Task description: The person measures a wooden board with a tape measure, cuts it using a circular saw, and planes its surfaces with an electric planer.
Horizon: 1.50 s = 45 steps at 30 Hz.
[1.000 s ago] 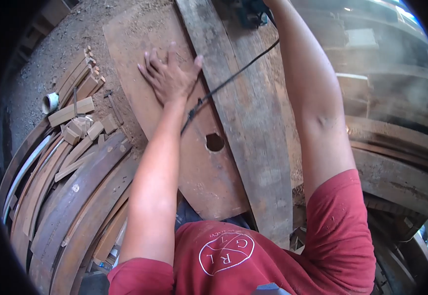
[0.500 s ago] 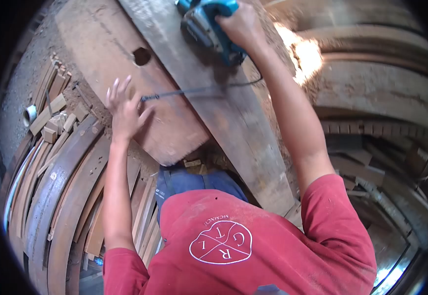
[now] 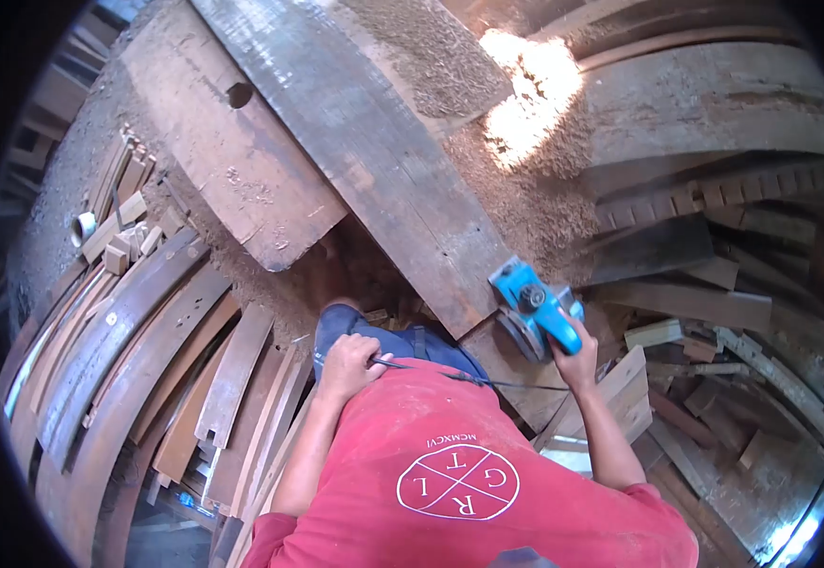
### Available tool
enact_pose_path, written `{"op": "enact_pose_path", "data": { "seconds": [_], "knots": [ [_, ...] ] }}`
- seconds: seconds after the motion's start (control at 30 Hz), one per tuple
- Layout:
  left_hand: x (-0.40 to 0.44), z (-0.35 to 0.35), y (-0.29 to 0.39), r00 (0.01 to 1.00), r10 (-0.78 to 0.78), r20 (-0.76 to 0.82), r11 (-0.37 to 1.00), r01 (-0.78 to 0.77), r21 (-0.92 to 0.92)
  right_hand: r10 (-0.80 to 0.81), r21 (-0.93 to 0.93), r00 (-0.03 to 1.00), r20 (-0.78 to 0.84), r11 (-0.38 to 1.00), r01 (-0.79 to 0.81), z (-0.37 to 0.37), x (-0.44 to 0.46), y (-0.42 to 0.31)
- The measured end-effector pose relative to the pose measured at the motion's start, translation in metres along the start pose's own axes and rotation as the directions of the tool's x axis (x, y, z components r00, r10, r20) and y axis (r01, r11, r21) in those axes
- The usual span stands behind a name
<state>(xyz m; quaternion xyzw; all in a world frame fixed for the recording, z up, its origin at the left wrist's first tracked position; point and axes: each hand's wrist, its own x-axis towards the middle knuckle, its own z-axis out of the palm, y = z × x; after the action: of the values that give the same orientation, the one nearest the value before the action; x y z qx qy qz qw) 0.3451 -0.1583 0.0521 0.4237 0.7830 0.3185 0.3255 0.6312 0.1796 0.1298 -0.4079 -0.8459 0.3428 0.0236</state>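
My right hand (image 3: 575, 354) is wrapped round the rear handle of a blue electric planer (image 3: 535, 305). The planer sits at the near right end of a long grey-brown plank (image 3: 374, 161); whether its base touches the wood is unclear. A dark power cord (image 3: 516, 385) stretches across my shirt front between the two hands. My left hand (image 3: 347, 365) is closed on that cord, close to my waist. Left of the plank, and partly beneath it, lies a reddish board (image 3: 213, 156) with a round hole and scattered shavings.
Stacked boards (image 3: 137, 369) rise on my left, with small offcuts (image 3: 126, 241) and a tape roll (image 3: 83, 226) beyond. Wood shavings (image 3: 549, 189) heap right of the plank, partly in bright sunlight. More timber (image 3: 715, 109) and scrap pieces (image 3: 686, 341) lie to the right.
The planer has come back from the far part of the plank to its near end with my right hand. My left hand has moved from above the reddish board to my waist.
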Motion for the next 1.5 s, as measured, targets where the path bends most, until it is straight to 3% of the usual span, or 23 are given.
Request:
{"op": "enact_pose_path", "data": {
  "seconds": [0.13, 0.2, 0.27, 0.47, 0.53, 0.6, 0.7, 0.73, 0.8, 0.93, 1.1, 1.13, 1.17, 1.2, 1.23, 1.27, 1.3, 1.33, 1.37, 1.4, 1.43, 1.5],
  "knots": [
    [0.010, -0.016, 0.006, 0.997, -0.035, -0.066, 0.999, 0.033, -0.022, 0.017, 0.028, 1.000, 0.007, 0.999, -0.017, 0.008, 0.029, -0.010],
    [0.009, -0.029, -0.001, 0.977, -0.206, -0.047, 0.976, 0.202, -0.087, -0.016, 0.002, 1.000, -0.002, 1.000, 0.016, 0.020, 0.069, -0.033],
    [0.002, -0.038, -0.015, 0.968, -0.233, -0.090, 0.968, 0.222, -0.118, -0.068, 0.008, 0.997, -0.028, 0.998, 0.068, 0.039, 0.118, -0.068],
    [-0.012, -0.072, -0.045, 0.920, -0.334, -0.204, 0.919, 0.269, -0.288, -0.154, -0.040, 0.987, -0.050, 0.988, 0.152, 0.101, 0.280, -0.194],
    [-0.008, -0.088, -0.049, 0.857, -0.503, -0.109, 0.792, 0.406, -0.456, -0.184, -0.031, 0.981, -0.063, 0.983, 0.182, 0.126, 0.337, -0.240],
    [-0.001, -0.104, -0.055, 0.841, -0.530, -0.111, 0.760, 0.413, -0.502, -0.264, -0.042, 0.960, -0.093, 0.964, 0.261, 0.153, 0.398, -0.286],
    [0.010, -0.130, -0.066, 0.816, -0.563, -0.131, 0.730, 0.416, -0.543, -0.314, -0.105, 0.934, -0.169, 0.948, 0.300, 0.203, 0.497, -0.356],
    [0.013, -0.139, -0.068, 0.802, -0.577, -0.156, 0.729, 0.420, -0.540, -0.405, -0.138, 0.880, -0.248, 0.914, 0.381, 0.219, 0.527, -0.376],
    [0.020, -0.153, -0.072, 0.784, -0.571, -0.244, 0.756, 0.386, -0.529, -0.419, -0.024, 0.882, -0.214, 0.905, 0.424, 0.227, 0.562, -0.433],
    [0.022, -0.164, -0.078, 0.742, -0.602, -0.294, 0.745, 0.390, -0.541, -0.445, -0.014, 0.895, -0.035, 0.896, 0.445, 0.239, 0.609, -0.444],
    [0.008, -0.149, -0.076, 0.736, -0.566, -0.371, 0.773, 0.317, -0.550, -0.337, 0.056, 0.935, 0.105, 0.941, 0.333, 0.203, 0.533, -0.390],
    [0.004, -0.144, -0.071, 0.730, -0.569, -0.379, 0.772, 0.314, -0.554, -0.227, -0.109, 0.944, 0.241, 0.960, 0.259, 0.204, 0.530, -0.354],
    [0.002, -0.141, -0.067, 0.757, -0.523, -0.392, 0.812, 0.302, -0.499, -0.502, -0.090, 0.858, 0.111, 0.855, 0.511, 0.188, 0.483, -0.336],
    [-0.001, -0.139, -0.063, 0.781, -0.476, -0.405, 0.849, 0.289, -0.443, -0.509, -0.097, 0.842, 0.178, 0.843, 0.529, 0.166, 0.442, -0.319],
    [-0.004, -0.132, -0.059, 0.785, -0.477, -0.397, 0.848, 0.291, -0.444, -0.528, -0.001, 0.840, 0.126, 0.846, 0.533, 0.156, 0.406, -0.288],
    [-0.006, -0.123, -0.052, 0.775, -0.477, -0.415, 0.849, 0.282, -0.448, -0.400, -0.045, 0.901, 0.166, 0.910, 0.412, 0.141, 0.368, -0.261],
    [-0.006, -0.116, -0.045, 0.797, -0.418, -0.436, 0.875, 0.225, -0.428, -0.371, 0.024, 0.913, 0.169, 0.928, 0.372, 0.124, 0.325, -0.231],
    [-0.004, -0.109, -0.037, 0.815, -0.356, -0.457, 0.899, 0.165, -0.405, -0.224, -0.095, 0.963, 0.151, 0.966, 0.239, 0.105, 0.274, -0.207],
    [-0.003, -0.102, -0.025, 0.822, -0.350, -0.450, 0.896, 0.153, -0.418, -0.318, 0.010, 0.936, 0.154, 0.947, 0.320, 0.090, 0.234, -0.159],
    [-0.004, -0.090, -0.022, 0.855, -0.293, -0.427, 0.917, 0.126, -0.378, -0.275, -0.086, 0.942, 0.193, 0.952, 0.295, 0.070, 0.187, -0.120],
    [-0.002, -0.083, -0.014, 0.898, -0.223, -0.378, 0.931, 0.081, -0.357, -0.198, -0.040, 0.959, 0.204, 0.977, 0.211, 0.050, 0.137, -0.096],
    [0.000, -0.063, -0.004, 0.964, -0.093, -0.247, 0.952, 0.013, -0.306, -0.245, 0.012, 0.946, 0.211, 0.969, 0.248, 0.017, 0.053, -0.026]
  ]
}}
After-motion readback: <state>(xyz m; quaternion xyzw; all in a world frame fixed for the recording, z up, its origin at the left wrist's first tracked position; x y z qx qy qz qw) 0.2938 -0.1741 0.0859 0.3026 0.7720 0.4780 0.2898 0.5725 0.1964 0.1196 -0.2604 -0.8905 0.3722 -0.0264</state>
